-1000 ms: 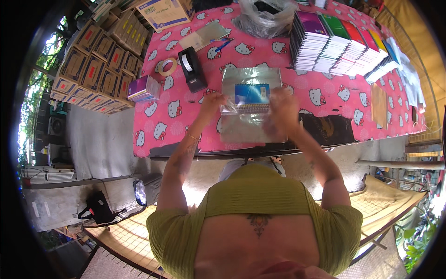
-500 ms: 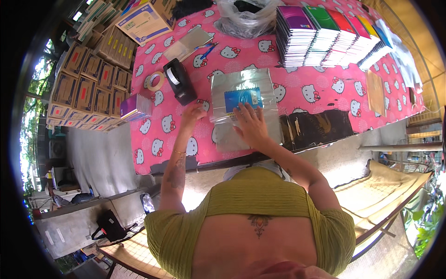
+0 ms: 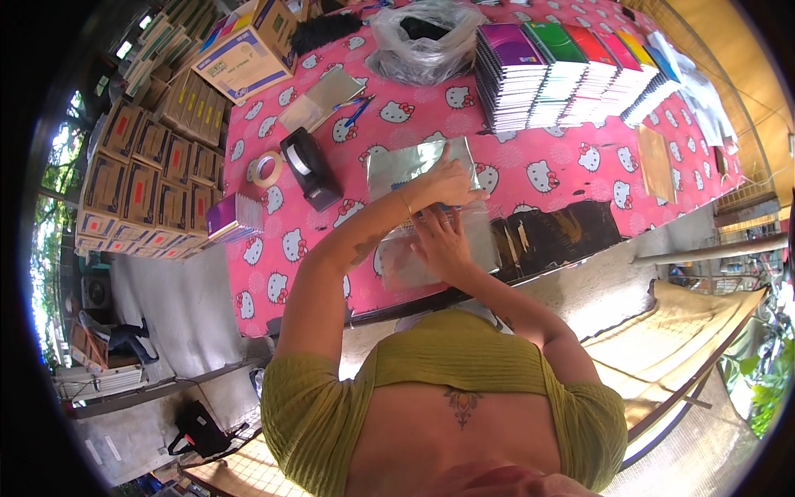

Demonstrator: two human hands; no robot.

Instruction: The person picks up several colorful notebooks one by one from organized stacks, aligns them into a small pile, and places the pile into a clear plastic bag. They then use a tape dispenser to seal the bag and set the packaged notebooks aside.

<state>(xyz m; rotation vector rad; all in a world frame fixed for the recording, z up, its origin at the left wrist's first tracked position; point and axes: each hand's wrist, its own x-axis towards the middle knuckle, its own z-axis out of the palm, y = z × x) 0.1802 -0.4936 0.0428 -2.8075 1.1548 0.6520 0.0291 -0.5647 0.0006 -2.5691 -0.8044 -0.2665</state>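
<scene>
Left hand (image 3: 452, 184) moved beside right hand (image 3: 444, 246), over blue notebook (image 3: 401, 185); cartons (image 3: 140, 192) red-labelled.

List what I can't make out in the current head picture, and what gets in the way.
- Blue notebook: head view, mostly hidden by the left hand and right hand.
- Left hand's grip: head view, its own back hides whether it pinches anything.
- Dark item: head view, veiled by the clear plastic bag around it.
- Green plants: head view, cut off by the fisheye rim.
</scene>
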